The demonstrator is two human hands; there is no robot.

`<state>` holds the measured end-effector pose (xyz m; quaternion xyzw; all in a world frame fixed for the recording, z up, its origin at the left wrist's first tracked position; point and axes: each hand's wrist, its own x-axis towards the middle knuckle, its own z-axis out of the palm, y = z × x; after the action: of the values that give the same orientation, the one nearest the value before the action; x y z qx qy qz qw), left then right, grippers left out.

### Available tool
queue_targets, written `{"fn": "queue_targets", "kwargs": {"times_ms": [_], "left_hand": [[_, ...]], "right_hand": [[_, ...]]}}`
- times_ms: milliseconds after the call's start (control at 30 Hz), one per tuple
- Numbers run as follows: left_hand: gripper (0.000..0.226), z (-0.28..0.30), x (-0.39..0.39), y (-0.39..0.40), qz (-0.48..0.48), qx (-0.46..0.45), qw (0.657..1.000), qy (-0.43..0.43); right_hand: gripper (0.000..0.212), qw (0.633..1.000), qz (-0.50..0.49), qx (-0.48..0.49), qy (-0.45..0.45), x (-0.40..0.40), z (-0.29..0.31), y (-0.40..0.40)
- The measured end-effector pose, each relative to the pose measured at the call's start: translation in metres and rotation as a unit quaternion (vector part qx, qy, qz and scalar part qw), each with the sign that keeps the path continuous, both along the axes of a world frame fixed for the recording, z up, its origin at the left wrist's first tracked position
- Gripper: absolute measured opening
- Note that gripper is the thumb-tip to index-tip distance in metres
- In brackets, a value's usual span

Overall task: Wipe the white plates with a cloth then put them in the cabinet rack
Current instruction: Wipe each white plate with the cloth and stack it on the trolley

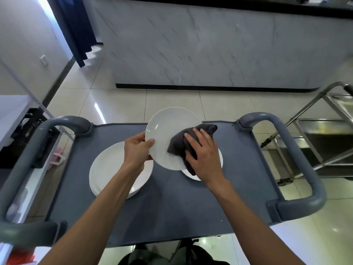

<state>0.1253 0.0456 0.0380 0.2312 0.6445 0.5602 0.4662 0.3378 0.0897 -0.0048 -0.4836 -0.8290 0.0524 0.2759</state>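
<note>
A white plate (166, 131) is held tilted above the grey cart top (172, 203). My left hand (136, 150) grips its left rim, thumb on the face. My right hand (202, 155) presses a dark grey cloth (183, 142) against the plate's right side, fingers curled over the cloth. A stack of white plates (108, 169) lies on the cart under my left forearm. Another white plate (191, 175) lies under my right hand, mostly hidden.
The cart has thick grey handles at left (28, 150) and right (298, 159). A steel trolley (324, 131) stands to the right. A marble-faced counter (210, 44) runs across ahead. A white shelf unit (11, 115) is at the left.
</note>
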Motion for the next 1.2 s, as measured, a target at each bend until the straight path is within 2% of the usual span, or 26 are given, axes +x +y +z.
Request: {"fn": "queue_targets", "kwargs": {"times_ms": [367,600,700,833,933,1200], "left_hand": [[0.027,0.005,0.028,-0.002,-0.065,0.017,0.997,0.035],[0.026,0.010,0.022,0.000,-0.035,0.043,0.996,0.075],[0.036,0.011,0.017,0.002,-0.007,0.060,0.995,0.082],[0.024,0.017,0.012,0.005,0.051,0.077,0.995,0.040],[0.027,0.019,0.010,0.008,0.076,0.084,0.993,0.033],[0.026,0.014,0.019,0.003,0.036,0.079,0.995,0.037]], "right_hand": [[0.049,1.000,-0.010,-0.004,-0.014,-0.031,0.041,0.056],[0.050,0.997,0.063,-0.049,0.020,-0.052,0.035,0.040],[0.049,0.996,0.080,-0.038,0.029,-0.051,0.032,0.030],[0.047,0.998,0.055,-0.029,0.026,-0.035,0.023,0.018],[0.047,0.999,0.037,-0.013,0.016,-0.024,0.013,0.010],[0.049,1.000,0.006,0.007,0.011,-0.022,0.018,0.011]]}}
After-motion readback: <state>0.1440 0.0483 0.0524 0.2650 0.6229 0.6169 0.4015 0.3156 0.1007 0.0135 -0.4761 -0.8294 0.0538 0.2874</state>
